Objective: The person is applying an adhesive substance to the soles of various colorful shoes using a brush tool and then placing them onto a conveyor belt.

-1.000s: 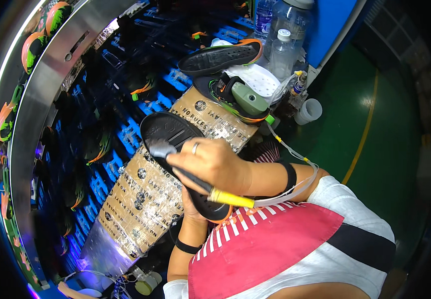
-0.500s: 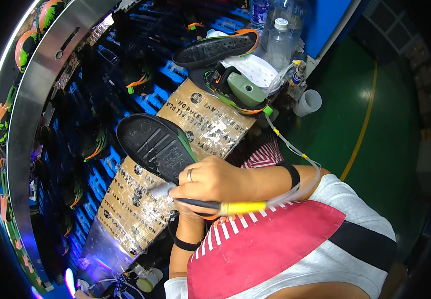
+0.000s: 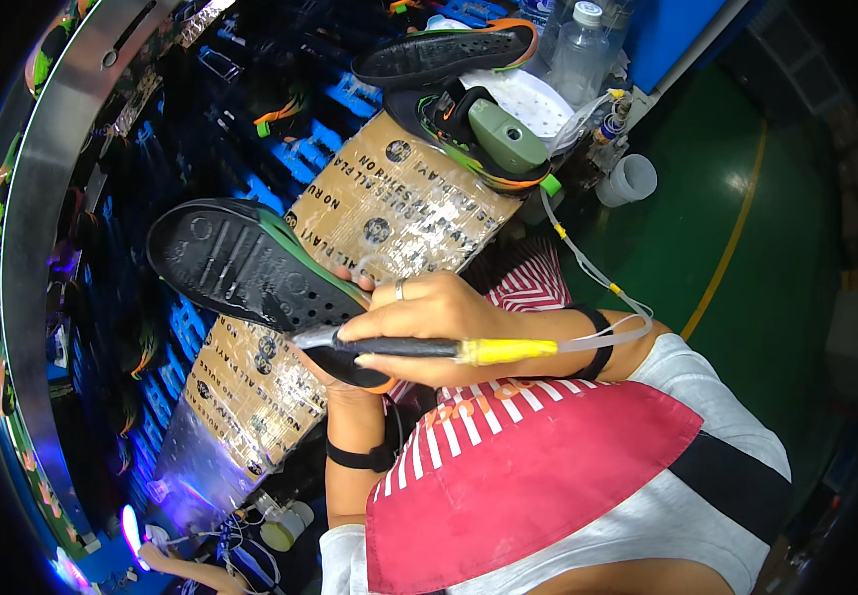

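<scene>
A black shoe sole [image 3: 235, 263] with a green and orange rim is tilted over the cardboard-covered board. My left hand [image 3: 342, 389] is closed on it from beneath; most of that hand is hidden, with a few fingertips showing past the far edge. My right hand [image 3: 439, 315] grips a brush [image 3: 399, 347] with a black handle, joined by a yellow sleeve to a clear tube. Its pale bristles meet the sole's surface near the narrower part. Farther off, a shoe upper [image 3: 449, 139] sits on a green last [image 3: 508, 139], beside another black sole [image 3: 439, 55].
Printed cardboard [image 3: 379, 188] covers the board beneath my hands. A conveyor with blue slats [image 3: 295, 154] and shoe parts runs along the left, behind a metal rail [image 3: 42, 198]. A clear bottle [image 3: 579, 59] and white cup [image 3: 629, 180] stand at right. Another person's hand [image 3: 156, 557] shows lower left.
The sole has come left, and more of its length shows. The brush has shifted slightly away from me, its bristles now on the sole. My view has turned a little.
</scene>
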`<state>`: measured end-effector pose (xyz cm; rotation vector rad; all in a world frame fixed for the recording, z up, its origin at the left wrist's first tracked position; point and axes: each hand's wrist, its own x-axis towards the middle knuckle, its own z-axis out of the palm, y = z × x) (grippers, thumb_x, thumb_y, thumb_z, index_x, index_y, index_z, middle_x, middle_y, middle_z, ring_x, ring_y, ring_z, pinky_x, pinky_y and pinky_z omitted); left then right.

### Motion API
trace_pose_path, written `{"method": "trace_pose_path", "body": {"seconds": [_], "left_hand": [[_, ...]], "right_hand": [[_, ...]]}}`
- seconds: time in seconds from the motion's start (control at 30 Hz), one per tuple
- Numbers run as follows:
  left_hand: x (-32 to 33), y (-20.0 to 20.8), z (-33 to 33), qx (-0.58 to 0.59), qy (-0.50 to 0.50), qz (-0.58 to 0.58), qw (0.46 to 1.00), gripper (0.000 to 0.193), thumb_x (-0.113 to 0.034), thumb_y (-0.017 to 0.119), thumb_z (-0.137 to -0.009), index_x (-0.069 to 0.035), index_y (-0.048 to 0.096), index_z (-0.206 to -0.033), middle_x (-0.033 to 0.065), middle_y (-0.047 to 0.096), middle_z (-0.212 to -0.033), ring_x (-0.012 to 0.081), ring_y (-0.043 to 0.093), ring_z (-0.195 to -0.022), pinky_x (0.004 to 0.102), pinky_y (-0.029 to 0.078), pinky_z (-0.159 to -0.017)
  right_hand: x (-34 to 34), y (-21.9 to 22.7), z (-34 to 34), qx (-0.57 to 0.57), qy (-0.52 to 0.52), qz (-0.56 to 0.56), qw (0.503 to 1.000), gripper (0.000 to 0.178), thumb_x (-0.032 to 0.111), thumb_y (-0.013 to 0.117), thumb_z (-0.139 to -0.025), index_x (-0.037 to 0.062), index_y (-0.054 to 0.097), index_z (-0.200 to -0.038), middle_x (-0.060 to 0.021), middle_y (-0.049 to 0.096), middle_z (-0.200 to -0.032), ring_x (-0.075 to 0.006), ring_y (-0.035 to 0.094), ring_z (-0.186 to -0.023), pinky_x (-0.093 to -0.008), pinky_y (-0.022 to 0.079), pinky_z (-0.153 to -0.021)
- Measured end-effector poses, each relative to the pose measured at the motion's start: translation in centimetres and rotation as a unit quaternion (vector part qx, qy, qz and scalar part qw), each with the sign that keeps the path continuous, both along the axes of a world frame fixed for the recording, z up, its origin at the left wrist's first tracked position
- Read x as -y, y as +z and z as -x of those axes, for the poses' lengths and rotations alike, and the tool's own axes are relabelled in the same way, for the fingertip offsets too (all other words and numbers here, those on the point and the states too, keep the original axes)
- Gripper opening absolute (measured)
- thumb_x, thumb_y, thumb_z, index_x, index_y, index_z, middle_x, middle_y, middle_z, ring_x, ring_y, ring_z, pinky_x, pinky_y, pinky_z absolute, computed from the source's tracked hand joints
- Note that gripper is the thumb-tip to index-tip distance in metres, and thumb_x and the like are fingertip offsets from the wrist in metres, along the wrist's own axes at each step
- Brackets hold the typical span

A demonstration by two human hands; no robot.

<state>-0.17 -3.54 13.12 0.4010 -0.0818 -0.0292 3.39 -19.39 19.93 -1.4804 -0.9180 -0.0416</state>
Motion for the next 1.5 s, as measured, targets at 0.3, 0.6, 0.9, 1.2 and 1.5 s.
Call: {"method": "trace_pose_path", "body": {"seconds": [0.3,0.6,0.9,1.2,1.5], "left_hand": [[-3.3,-0.4,-0.9,0.017,0.051,-0.016,0.998,0.054,-0.046,0.048,-0.087,-0.012,0.044,-0.129,0.0098,0.049,-0.127,0.0286,0.049,-0.111,0.05,0.038,-0.096],[-3.9,1.7,-0.1,-0.019,0.035,-0.08,0.996,0.092,-0.062,0.065,-0.07,-0.001,0.034,-0.132,0.0167,0.046,-0.125,0.0328,0.047,-0.112,0.0461,0.049,-0.088],[-6.4,2.8,-0.4,-0.075,-0.116,-0.206,0.969,0.099,-0.062,0.067,-0.067,0.005,0.033,-0.131,0.0246,0.049,-0.12,0.0363,0.051,-0.108,0.047,0.045,-0.093],[-6.9,4.5,-1.6,-0.078,-0.101,-0.303,0.944,0.055,-0.03,0.059,-0.082,0.01,0.048,-0.119,0.0191,0.059,-0.111,0.0256,0.061,-0.098,0.0361,0.048,-0.088],[-6.0,7.4,-2.9,-0.128,-0.187,-0.391,0.892,0.047,-0.023,0.057,-0.085,0.009,0.05,-0.119,0.0161,0.062,-0.107,0.0201,0.062,-0.093,0.0289,0.048,-0.084]], "right_hand": [[0.8,0.7,-0.5,-0.157,0.155,-0.004,0.975,0.022,0.018,0.068,-0.073,0.007,0.068,-0.092,-0.0132,0.065,-0.079,-0.0268,0.063,-0.074,-0.0346,0.048,-0.065],[1.3,-0.1,-1.0,-0.139,0.219,0.006,0.966,0.019,0.016,0.071,-0.072,0.0097,0.069,-0.09,-0.0108,0.064,-0.076,-0.0235,0.062,-0.069,-0.0327,0.046,-0.059],[2.0,-0.8,-1.7,-0.016,0.208,0.088,0.974,0.024,0.019,0.069,-0.074,0.01,0.068,-0.096,-0.0099,0.065,-0.079,-0.0277,0.062,-0.073,-0.0358,0.048,-0.063],[1.5,-1.2,-0.9,0.078,0.155,0.144,0.974,0.022,0.019,0.068,-0.074,0.0122,0.068,-0.096,-0.0097,0.063,-0.075,-0.0275,0.062,-0.068,-0.0352,0.048,-0.062],[1.7,-1.8,-1.3,0.067,0.135,0.091,0.984,0.027,0.018,0.068,-0.073,0.0161,0.067,-0.1,-0.0064,0.062,-0.076,-0.0247,0.061,-0.069,-0.0341,0.047,-0.06]]}}
